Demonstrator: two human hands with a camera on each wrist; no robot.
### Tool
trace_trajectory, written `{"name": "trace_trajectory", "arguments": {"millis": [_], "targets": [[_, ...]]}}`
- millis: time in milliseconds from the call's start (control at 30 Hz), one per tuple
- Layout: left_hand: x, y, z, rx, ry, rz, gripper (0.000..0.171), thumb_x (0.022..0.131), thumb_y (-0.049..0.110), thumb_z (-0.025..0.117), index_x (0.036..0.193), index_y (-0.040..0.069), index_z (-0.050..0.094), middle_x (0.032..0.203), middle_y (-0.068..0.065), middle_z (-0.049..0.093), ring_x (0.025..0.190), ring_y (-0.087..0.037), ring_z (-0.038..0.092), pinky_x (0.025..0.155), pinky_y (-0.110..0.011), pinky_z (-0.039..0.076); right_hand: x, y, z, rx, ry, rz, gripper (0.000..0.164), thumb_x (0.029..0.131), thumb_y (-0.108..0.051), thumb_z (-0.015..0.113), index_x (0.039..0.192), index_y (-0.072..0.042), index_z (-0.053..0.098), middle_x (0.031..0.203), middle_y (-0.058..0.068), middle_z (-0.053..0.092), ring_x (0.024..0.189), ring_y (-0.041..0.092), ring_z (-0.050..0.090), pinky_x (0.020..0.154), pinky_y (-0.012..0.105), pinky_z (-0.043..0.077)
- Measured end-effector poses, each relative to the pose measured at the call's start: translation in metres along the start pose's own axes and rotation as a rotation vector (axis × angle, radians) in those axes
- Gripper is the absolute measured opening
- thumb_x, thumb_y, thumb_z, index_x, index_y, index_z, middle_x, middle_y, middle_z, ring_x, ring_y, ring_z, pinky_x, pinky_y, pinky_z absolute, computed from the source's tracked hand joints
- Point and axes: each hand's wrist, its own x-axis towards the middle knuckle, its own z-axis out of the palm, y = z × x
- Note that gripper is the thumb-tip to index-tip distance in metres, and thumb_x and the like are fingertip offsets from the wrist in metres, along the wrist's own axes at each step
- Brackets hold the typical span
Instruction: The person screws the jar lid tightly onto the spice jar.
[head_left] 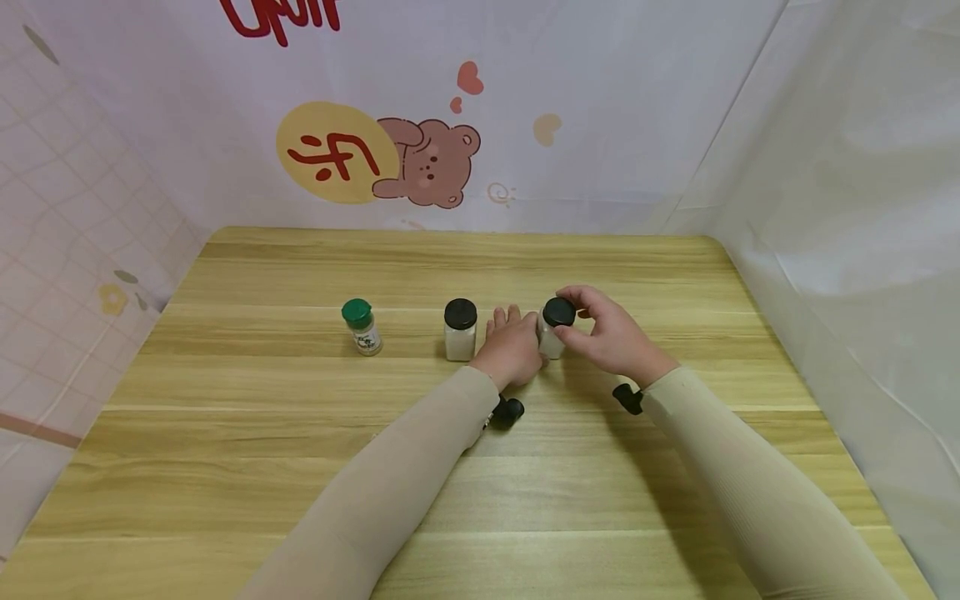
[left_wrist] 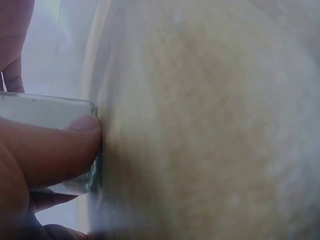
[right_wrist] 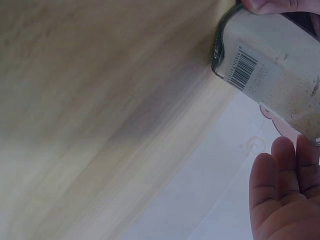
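Observation:
In the head view, both hands are at the rightmost black-lidded glass seasoning jar, which stands on the table. My left hand holds its lower part from the left; in the left wrist view the thumb lies along the glass by the base. My right hand has thumb and index finger around the black lid. The right wrist view shows the jar's pale contents and a barcode label, with the other right fingers loosely bent below it.
Left of my left hand stands a similar black-lidded jar. Farther left is a small green-capped shaker. The wooden table meets a white printed cloth at the back.

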Motion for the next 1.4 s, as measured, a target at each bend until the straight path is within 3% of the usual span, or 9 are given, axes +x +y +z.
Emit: {"name": "trace_trajectory", "arguments": {"millis": [300,567,833,1100,1400], "targets": [[0.0004,-0.0012,0.0009,-0.004,0.007,0.009,0.067,0.100,0.031,0.072,0.158,0.016,0.041,0.177,-0.021,0.010,0.165,-0.042,-0.002,0.134,-0.056,0.005,0.0005,0.0007,0.0006,-0.001,0.002,0.004,0.037,0.100,-0.010,0.070,0.134,0.000,0.060,0.127,0.015,0.068,0.118,0.030,0.061,0.107,0.056,0.044],[0.0021,-0.0023,0.0025,0.022,0.028,0.025,0.061,0.099,0.031,0.074,0.151,0.014,0.047,0.176,-0.022,0.015,0.165,-0.042,0.002,0.134,-0.057,0.009,0.0012,0.0006,0.0006,-0.003,0.001,-0.005,0.049,0.098,-0.008,0.071,0.143,0.004,0.055,0.133,0.020,0.066,0.122,0.034,0.061,0.108,0.056,0.045],[0.0005,-0.0021,0.0019,-0.007,0.022,0.023,0.064,0.099,0.030,0.073,0.154,0.015,0.045,0.176,-0.022,0.012,0.165,-0.042,0.000,0.134,-0.056,0.006,0.0005,0.0010,0.0007,-0.001,-0.003,-0.008,0.036,0.099,-0.008,0.071,0.133,0.001,0.061,0.128,0.016,0.067,0.119,0.031,0.060,0.107,0.058,0.044],[-0.0002,-0.0022,0.0019,0.004,0.025,0.027,0.065,0.100,0.031,0.073,0.156,0.015,0.044,0.176,-0.021,0.013,0.165,-0.042,0.000,0.134,-0.056,0.007,0.0001,0.0017,0.0001,0.001,-0.001,-0.029,0.046,0.100,-0.009,0.069,0.142,0.005,0.056,0.133,0.020,0.066,0.122,0.034,0.061,0.106,0.057,0.044],[-0.0002,-0.0022,0.0020,-0.004,0.022,0.026,0.062,0.100,0.032,0.073,0.153,0.015,0.046,0.177,-0.021,0.012,0.165,-0.042,-0.001,0.134,-0.056,0.006,0.0004,0.0031,0.0002,0.006,-0.005,-0.004,0.038,0.101,-0.012,0.070,0.135,0.000,0.060,0.127,0.015,0.068,0.119,0.030,0.061,0.107,0.056,0.043]]}}
